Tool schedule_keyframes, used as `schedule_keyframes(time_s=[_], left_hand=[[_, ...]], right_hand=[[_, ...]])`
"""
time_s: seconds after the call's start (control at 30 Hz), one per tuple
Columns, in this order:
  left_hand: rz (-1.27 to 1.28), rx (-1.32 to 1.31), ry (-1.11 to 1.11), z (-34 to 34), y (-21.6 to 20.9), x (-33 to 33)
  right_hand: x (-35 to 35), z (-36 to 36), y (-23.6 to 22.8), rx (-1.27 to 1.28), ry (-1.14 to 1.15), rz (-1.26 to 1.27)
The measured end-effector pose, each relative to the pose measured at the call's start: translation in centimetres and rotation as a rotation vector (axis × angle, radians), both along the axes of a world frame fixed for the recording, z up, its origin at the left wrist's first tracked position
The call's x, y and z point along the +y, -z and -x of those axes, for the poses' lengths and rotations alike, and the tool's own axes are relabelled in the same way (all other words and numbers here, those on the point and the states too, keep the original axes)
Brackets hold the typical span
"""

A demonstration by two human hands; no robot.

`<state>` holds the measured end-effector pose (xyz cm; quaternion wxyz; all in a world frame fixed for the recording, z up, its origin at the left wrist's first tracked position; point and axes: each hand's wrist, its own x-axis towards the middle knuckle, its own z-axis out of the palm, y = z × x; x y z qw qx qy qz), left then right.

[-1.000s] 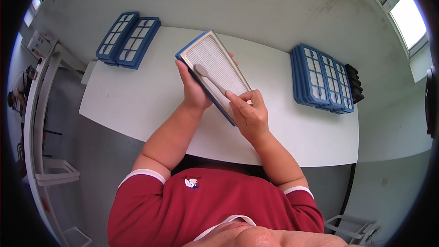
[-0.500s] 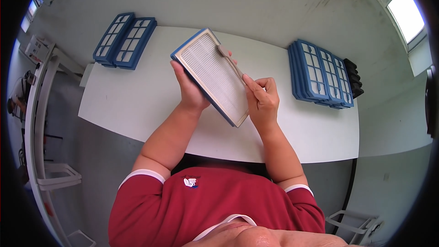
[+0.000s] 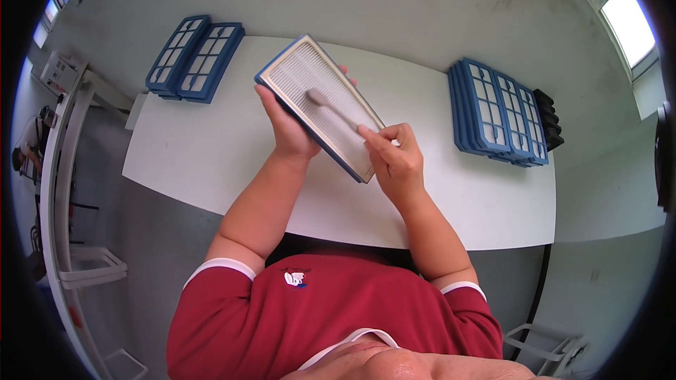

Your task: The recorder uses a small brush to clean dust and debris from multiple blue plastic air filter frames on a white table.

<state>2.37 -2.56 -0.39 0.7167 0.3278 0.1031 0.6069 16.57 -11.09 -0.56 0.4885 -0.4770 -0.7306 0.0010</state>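
Observation:
A rectangular air filter (image 3: 299, 70) with white pleats, a cream inner rim and a blue frame is held tilted above the table. My left hand (image 3: 292, 130) grips it from below and the left side, with fingertips showing past its far right edge. Over the pleats lies a small grey-brown brush (image 3: 318, 97) with a slim handle, its head near the middle of the upper half. My right hand (image 3: 398, 162) pinches that handle between thumb and fingers, close to the filter's right edge. The brush's bristles are hidden from view.
On the white table (image 3: 204, 162), blue-framed filters (image 3: 210, 63) stand at the far left. More blue filters (image 3: 486, 112) are stacked at the right, beside several black parts (image 3: 548, 119). A wall rises behind the table. A pale frame (image 3: 53, 190) stands at the left.
The brush has moved from the filter's right edge to the left, onto the middle of the pleats. My right hand has shifted slightly, and the filter has moved a little up and left.

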Motion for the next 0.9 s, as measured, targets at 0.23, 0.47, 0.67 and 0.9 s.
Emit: schedule_keyframes(time_s=[0.23, 0.47, 0.67, 0.9], left_hand=[[-0.033, -0.082, 0.041, 0.3, -0.2, 0.1], [0.020, -0.010, -0.107, 0.8, -0.5, 0.7], [0.049, -0.005, -0.160, 1.1, -0.9, 0.9], [0.021, -0.030, -0.155, 1.2, -1.0, 0.7]], right_hand=[[0.9, -1.2, 0.3, 0.014, 0.131, -0.073], [-0.4, 0.6, 0.1, 0.002, -0.084, 0.014], [-0.2, 0.2, 0.2, 0.019, -0.069, 0.033], [0.8, -1.6, 0.3, -0.005, 0.154, -0.031]])
